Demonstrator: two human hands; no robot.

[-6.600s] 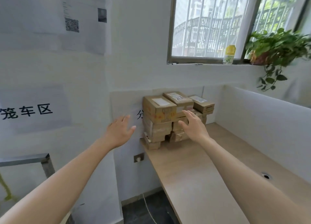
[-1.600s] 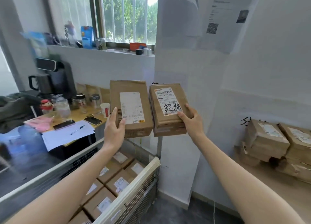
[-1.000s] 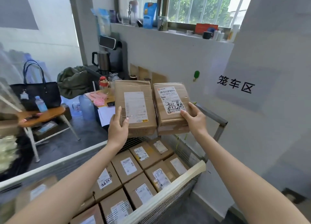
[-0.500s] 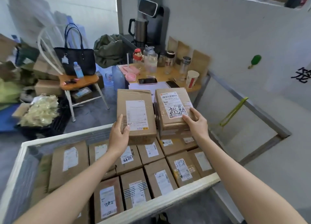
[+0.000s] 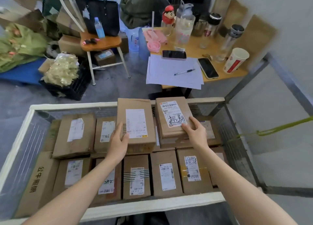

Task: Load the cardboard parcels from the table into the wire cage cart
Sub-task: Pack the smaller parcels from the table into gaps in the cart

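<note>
I look down into the wire cage cart (image 5: 20, 136), its floor covered with several labelled cardboard parcels lying flat. My left hand (image 5: 117, 141) grips the near left edge of a plain cardboard parcel (image 5: 135, 123) with a white label. My right hand (image 5: 194, 131) holds a second parcel (image 5: 171, 116) whose label carries black handwriting. Both parcels are held side by side, low over the far middle of the cart, just above the parcels lying there. Whether they touch the layer below is unclear.
A padded white rim (image 5: 152, 207) runs along the cart's near edge. Beyond the cart stands a wooden table (image 5: 225, 74) with papers, a pen, two phones, bottles and a paper cup (image 5: 235, 60). A stool (image 5: 101, 43) with a black bag is at the back left.
I have turned from the table to the cart and lowered both parcels from chest height down into the cage. My view has tipped downward over the cart.
</note>
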